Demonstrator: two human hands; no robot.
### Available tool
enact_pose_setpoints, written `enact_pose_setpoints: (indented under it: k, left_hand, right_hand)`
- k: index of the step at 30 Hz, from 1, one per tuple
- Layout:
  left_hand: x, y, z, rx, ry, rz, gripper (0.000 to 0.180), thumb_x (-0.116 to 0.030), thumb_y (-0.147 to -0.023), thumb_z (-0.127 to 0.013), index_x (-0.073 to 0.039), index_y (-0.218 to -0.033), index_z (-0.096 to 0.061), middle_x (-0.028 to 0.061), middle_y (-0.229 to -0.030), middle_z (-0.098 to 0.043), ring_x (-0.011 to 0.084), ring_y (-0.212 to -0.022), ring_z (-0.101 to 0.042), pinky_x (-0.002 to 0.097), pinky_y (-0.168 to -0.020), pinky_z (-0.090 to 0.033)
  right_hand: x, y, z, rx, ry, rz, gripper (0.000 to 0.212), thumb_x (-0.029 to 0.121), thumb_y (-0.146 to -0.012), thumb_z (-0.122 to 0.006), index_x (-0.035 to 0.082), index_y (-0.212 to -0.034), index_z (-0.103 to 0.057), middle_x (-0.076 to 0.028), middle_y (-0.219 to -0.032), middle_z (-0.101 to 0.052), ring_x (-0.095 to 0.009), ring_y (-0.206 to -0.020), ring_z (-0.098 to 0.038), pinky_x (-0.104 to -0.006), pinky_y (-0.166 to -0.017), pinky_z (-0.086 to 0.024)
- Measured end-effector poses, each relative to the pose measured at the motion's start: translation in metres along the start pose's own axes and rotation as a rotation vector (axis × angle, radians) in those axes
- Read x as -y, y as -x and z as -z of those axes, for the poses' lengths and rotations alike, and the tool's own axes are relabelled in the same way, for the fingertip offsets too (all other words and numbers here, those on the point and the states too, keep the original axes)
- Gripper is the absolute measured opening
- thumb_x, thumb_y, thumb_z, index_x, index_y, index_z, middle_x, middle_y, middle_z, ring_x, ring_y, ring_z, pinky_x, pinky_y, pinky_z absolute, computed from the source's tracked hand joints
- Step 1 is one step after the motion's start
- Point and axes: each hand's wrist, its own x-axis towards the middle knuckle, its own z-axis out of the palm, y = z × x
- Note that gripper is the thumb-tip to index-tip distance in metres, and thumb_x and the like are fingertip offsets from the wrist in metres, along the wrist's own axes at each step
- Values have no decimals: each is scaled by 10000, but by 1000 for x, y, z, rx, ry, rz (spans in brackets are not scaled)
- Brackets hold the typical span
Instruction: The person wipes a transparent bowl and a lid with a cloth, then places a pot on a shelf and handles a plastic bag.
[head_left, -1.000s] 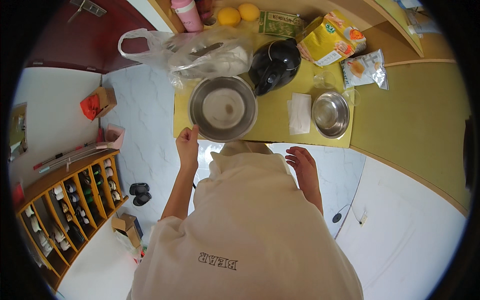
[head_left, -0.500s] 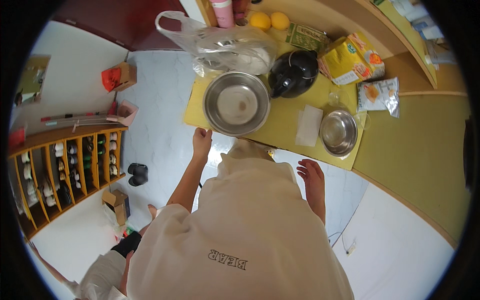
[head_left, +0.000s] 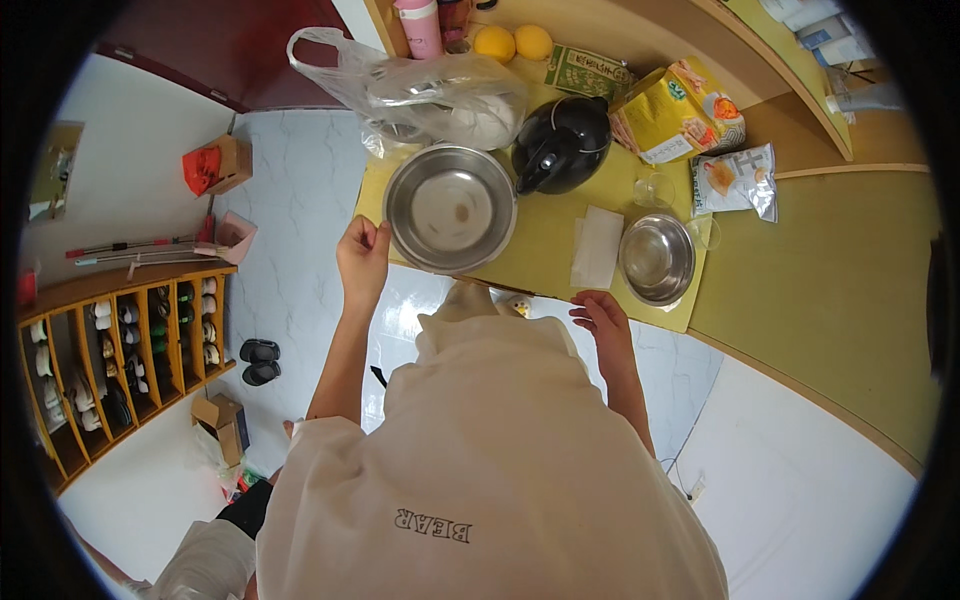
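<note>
My left hand [head_left: 362, 255] is up against the left rim of a large steel bowl [head_left: 410, 180], its curled fingertips at the rim; I cannot tell whether it grips. The bowl is empty and stands on a yellow mat [head_left: 545, 235] at the table's near edge. My right hand [head_left: 600, 315] hovers with fingers apart at the table edge, just below a small empty steel bowl [head_left: 640, 240] and holding nothing. Between the two bowls lies a folded white napkin [head_left: 597, 247].
Behind the bowls stand a black kettle [head_left: 560, 145], a clear plastic bag [head_left: 440, 95], two lemons [head_left: 495, 43], a pink bottle [head_left: 420, 25], snack bags [head_left: 675, 110] and a glass [head_left: 652, 188]. A shoe rack [head_left: 110, 350] stands on the left floor. Another person [head_left: 200, 560] crouches lower left.
My left hand has slid from the large bowl's lower-left rim up to its left side. My right hand has stayed by the table edge. The view swung a little.
</note>
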Motion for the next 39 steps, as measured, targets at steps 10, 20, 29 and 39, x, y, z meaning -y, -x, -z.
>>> enact_pose_setpoints:
  k: [10, 20, 29, 39]
  left_hand:
    - [-118, -99, 2, -175, -758, -945, 369, 37, -768, -629, 8, -1131, -562, 152, -1218, -579, 299, -1160, -525, 410, -1022, -385]
    - [-84, -140, -20, 317, -1303, -1005, 157, -116, -763, -611, -67, -859, -726, 78, -993, -666, 229, -1063, -590, 387, -1033, -366]
    - [-93, -152, 4, 1043, -1067, -372, 459, -457, -848, -642, -6, -769, -673, 158, -860, -669, 330, -863, -632, 412, -771, -481]
    - [-47, -283, -60, 786, -718, -484, 341, -283, -893, -560, 17, -778, -670, 204, -790, -675, 371, -718, -633, 427, -711, -512]
  right_hand:
    - [2, 10, -18, -61, 81, 34, 172, 145, -973, -510, 38, -1072, -601, -63, -1047, -649, -164, -919, -621, -302, -826, -475]
    - [137, -22, -147, 112, 895, 1070, 233, 70, -866, -628, 29, -1088, -570, -167, -1076, -603, -321, -1020, -592, -392, -874, -479]
    - [185, -149, -211, -122, 1631, 1368, 333, 323, -869, -634, 9, -959, -698, -127, -1266, -568, -291, -1221, -491, -464, -1105, -291]
    - [198, -143, -200, -188, 1700, 1228, 368, 318, -874, -638, 52, -1127, -641, -163, -1419, -428, -323, -1340, -362, -531, -1111, -261]
